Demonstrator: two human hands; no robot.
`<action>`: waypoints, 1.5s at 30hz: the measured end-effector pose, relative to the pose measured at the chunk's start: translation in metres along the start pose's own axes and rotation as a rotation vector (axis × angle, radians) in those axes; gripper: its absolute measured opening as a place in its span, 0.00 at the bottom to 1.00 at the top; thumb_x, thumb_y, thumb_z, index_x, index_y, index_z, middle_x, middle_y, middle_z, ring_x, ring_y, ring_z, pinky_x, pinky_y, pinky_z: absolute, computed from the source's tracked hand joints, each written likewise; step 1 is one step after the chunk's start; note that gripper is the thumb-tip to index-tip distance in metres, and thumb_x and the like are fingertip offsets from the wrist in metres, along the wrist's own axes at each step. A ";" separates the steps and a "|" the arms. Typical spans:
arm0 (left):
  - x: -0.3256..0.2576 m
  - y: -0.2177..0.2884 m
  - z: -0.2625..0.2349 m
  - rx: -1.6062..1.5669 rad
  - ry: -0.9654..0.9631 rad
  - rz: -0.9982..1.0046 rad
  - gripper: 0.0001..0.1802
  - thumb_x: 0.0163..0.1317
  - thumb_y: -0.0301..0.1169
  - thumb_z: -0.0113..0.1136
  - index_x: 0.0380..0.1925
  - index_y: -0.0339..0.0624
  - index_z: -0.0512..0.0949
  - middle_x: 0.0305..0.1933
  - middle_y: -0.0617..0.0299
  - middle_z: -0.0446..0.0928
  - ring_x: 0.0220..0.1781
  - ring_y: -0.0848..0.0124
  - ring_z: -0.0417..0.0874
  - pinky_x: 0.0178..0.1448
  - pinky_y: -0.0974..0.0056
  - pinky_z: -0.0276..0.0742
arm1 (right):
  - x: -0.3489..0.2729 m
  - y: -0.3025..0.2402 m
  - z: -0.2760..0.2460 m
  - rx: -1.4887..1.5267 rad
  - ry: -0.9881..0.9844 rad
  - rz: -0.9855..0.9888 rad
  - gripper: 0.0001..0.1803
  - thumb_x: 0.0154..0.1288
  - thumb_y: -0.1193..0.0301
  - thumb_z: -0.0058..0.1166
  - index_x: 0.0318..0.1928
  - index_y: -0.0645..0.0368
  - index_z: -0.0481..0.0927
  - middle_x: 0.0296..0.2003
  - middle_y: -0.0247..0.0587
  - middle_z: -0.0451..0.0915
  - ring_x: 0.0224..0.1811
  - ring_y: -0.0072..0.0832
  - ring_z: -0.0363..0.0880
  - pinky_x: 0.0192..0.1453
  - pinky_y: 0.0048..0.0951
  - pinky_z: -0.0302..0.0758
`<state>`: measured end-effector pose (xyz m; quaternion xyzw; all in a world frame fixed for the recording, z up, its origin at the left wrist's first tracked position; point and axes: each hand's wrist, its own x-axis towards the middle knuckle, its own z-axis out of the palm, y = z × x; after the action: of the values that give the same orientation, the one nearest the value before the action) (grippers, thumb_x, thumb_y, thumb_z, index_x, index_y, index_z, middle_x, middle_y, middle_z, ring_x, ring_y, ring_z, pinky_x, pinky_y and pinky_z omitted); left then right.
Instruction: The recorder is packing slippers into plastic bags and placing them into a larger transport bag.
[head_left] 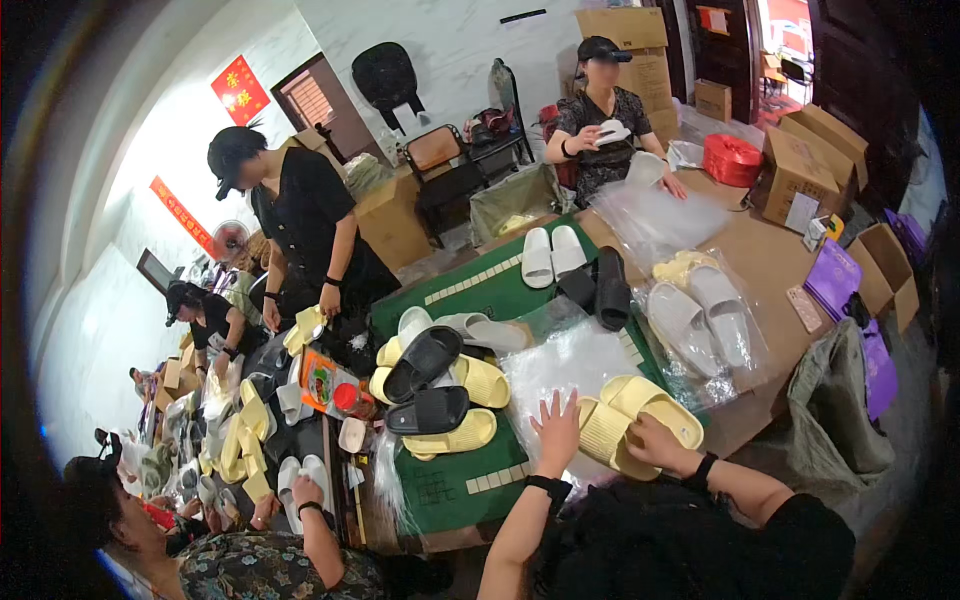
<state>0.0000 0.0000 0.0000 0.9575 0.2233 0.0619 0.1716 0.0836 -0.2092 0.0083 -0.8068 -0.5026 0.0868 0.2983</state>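
My left hand [555,432] lies with fingers spread on a stack of clear plastic bags [545,375] on the green mat [450,500]. Just right of it, my right hand [662,442] closes on a pair of yellow slippers [652,400], its fingers tucked into one of them. The slippers sit over the right side of the bags. Beyond my left hand is a heap of slippers, with a black slipper [424,365] on top of yellow and white ones. A black pair [612,290] and a white pair [538,258] lie farther back on the mat.
Bagged white slippers [705,315] lie right of the mat. A red-lidded jar [352,400] stands at the mat's left edge. A grey sack [835,420] hangs at the table's right side. Co-workers handle slippers at the left and far side; cartons [800,180] stand far right.
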 end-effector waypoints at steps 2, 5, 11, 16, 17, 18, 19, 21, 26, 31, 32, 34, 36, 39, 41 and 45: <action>0.002 0.001 0.002 -0.038 0.010 0.057 0.24 0.65 0.40 0.41 0.62 0.58 0.59 0.68 0.51 0.50 0.67 0.42 0.49 0.60 0.28 0.46 | 0.001 0.000 -0.001 0.119 -0.016 0.186 0.20 0.51 0.63 0.53 0.43 0.60 0.70 0.38 0.51 0.67 0.41 0.47 0.71 0.42 0.40 0.71; -0.011 0.007 0.009 0.039 0.034 0.092 0.24 0.64 0.39 0.42 0.62 0.59 0.60 0.67 0.51 0.51 0.66 0.41 0.52 0.60 0.29 0.46 | 0.007 -0.006 -0.003 0.147 0.034 0.280 0.20 0.52 0.62 0.54 0.41 0.62 0.71 0.36 0.52 0.67 0.39 0.45 0.71 0.40 0.39 0.71; -0.020 0.023 -0.003 -0.043 -0.004 0.042 0.24 0.64 0.39 0.43 0.61 0.60 0.61 0.67 0.48 0.50 0.66 0.40 0.52 0.59 0.30 0.50 | 0.024 -0.014 0.004 0.190 -0.051 0.190 0.23 0.50 0.65 0.54 0.47 0.62 0.69 0.41 0.53 0.65 0.43 0.49 0.69 0.44 0.40 0.70; -0.021 0.031 -0.011 0.012 0.067 0.167 0.25 0.61 0.36 0.47 0.60 0.64 0.62 0.68 0.53 0.49 0.68 0.44 0.48 0.62 0.33 0.47 | 0.035 -0.001 0.016 0.225 0.009 0.187 0.29 0.51 0.67 0.54 0.54 0.64 0.64 0.52 0.60 0.62 0.55 0.54 0.62 0.58 0.40 0.64; -0.023 0.025 -0.013 0.025 0.098 0.128 0.25 0.61 0.36 0.47 0.60 0.64 0.62 0.68 0.53 0.49 0.68 0.44 0.48 0.62 0.33 0.47 | 0.041 -0.016 0.001 0.259 -0.048 0.218 0.30 0.51 0.68 0.54 0.55 0.65 0.64 0.55 0.62 0.60 0.58 0.55 0.60 0.61 0.39 0.62; -0.024 0.032 -0.016 0.001 0.070 0.179 0.25 0.61 0.36 0.47 0.60 0.64 0.62 0.68 0.53 0.49 0.68 0.45 0.48 0.62 0.33 0.47 | 0.033 0.011 0.023 0.221 0.061 0.222 0.31 0.51 0.68 0.54 0.56 0.66 0.62 0.57 0.64 0.59 0.61 0.55 0.57 0.64 0.40 0.58; -0.025 0.035 -0.021 -0.023 0.042 0.215 0.25 0.61 0.36 0.47 0.60 0.64 0.62 0.68 0.54 0.49 0.68 0.46 0.48 0.62 0.33 0.48 | 0.032 0.015 0.028 0.220 0.055 0.201 0.31 0.51 0.68 0.54 0.56 0.66 0.62 0.57 0.64 0.59 0.61 0.55 0.57 0.64 0.40 0.58; -0.030 0.034 -0.025 -0.025 0.041 0.225 0.25 0.62 0.35 0.46 0.60 0.63 0.62 0.68 0.55 0.49 0.68 0.46 0.49 0.61 0.34 0.49 | 0.036 0.013 0.033 0.148 0.045 0.187 0.31 0.52 0.67 0.54 0.56 0.67 0.62 0.57 0.64 0.59 0.62 0.55 0.54 0.65 0.41 0.56; -0.029 0.009 -0.005 -0.129 0.291 0.299 0.31 0.56 0.26 0.47 0.62 0.51 0.59 0.67 0.47 0.47 0.68 0.44 0.48 0.65 0.42 0.50 | 0.047 -0.018 0.013 0.216 -0.070 0.230 0.26 0.51 0.67 0.57 0.50 0.66 0.67 0.49 0.60 0.66 0.51 0.55 0.64 0.55 0.46 0.62; -0.027 -0.001 -0.009 -0.182 0.579 0.175 0.34 0.52 0.20 0.46 0.63 0.38 0.54 0.66 0.36 0.44 0.68 0.44 0.48 0.67 0.51 0.52 | 0.049 -0.009 0.021 0.289 0.164 0.041 0.25 0.52 0.67 0.55 0.49 0.66 0.67 0.47 0.59 0.67 0.51 0.54 0.63 0.55 0.44 0.62; -0.025 0.001 -0.014 -0.265 0.655 0.083 0.33 0.53 0.21 0.46 0.63 0.36 0.53 0.63 0.36 0.51 0.64 0.45 0.56 0.63 0.53 0.58 | 0.049 -0.016 0.015 0.330 0.126 0.123 0.26 0.52 0.67 0.55 0.50 0.66 0.66 0.49 0.59 0.67 0.53 0.52 0.63 0.57 0.43 0.61; -0.023 0.002 -0.017 -0.344 0.736 -0.009 0.33 0.54 0.22 0.46 0.63 0.35 0.52 0.59 0.35 0.58 0.59 0.46 0.64 0.59 0.54 0.65 | 0.048 -0.008 0.026 0.337 0.124 0.227 0.30 0.52 0.68 0.55 0.54 0.68 0.64 0.56 0.63 0.61 0.62 0.51 0.57 0.64 0.40 0.57; -0.022 -0.001 -0.006 -0.843 0.453 -0.352 0.28 0.58 0.24 0.45 0.61 0.36 0.56 0.41 0.42 0.74 0.42 0.55 0.78 0.42 0.59 0.74 | 0.050 -0.010 0.022 0.380 0.084 0.224 0.32 0.52 0.67 0.55 0.56 0.69 0.63 0.59 0.64 0.58 0.64 0.51 0.54 0.66 0.39 0.53; -0.014 -0.028 0.029 -1.477 0.160 -0.441 0.19 0.60 0.27 0.45 0.53 0.38 0.66 0.26 0.52 0.76 0.26 0.63 0.78 0.30 0.63 0.73 | 0.051 -0.011 0.027 0.409 0.046 0.235 0.34 0.53 0.67 0.56 0.58 0.70 0.60 0.61 0.64 0.55 0.67 0.51 0.49 0.69 0.38 0.49; -0.016 -0.037 0.040 -1.194 0.148 -0.380 0.14 0.60 0.27 0.45 0.46 0.38 0.69 0.25 0.52 0.75 0.26 0.65 0.78 0.30 0.63 0.72 | 0.051 -0.009 0.031 0.395 0.054 0.252 0.35 0.53 0.67 0.56 0.59 0.70 0.60 0.61 0.64 0.55 0.67 0.51 0.48 0.69 0.38 0.48; -0.020 -0.027 0.028 -1.049 -0.035 -0.260 0.10 0.60 0.25 0.44 0.38 0.31 0.72 0.28 0.55 0.76 0.30 0.71 0.75 0.34 0.65 0.71 | 0.050 -0.008 0.028 0.352 0.058 0.267 0.37 0.54 0.68 0.55 0.61 0.70 0.56 0.61 0.63 0.55 0.67 0.51 0.48 0.69 0.38 0.48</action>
<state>-0.0232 0.0052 -0.0368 0.7086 0.2763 0.1275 0.6367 0.0888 -0.1524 -0.0015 -0.8039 -0.3596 0.1887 0.4345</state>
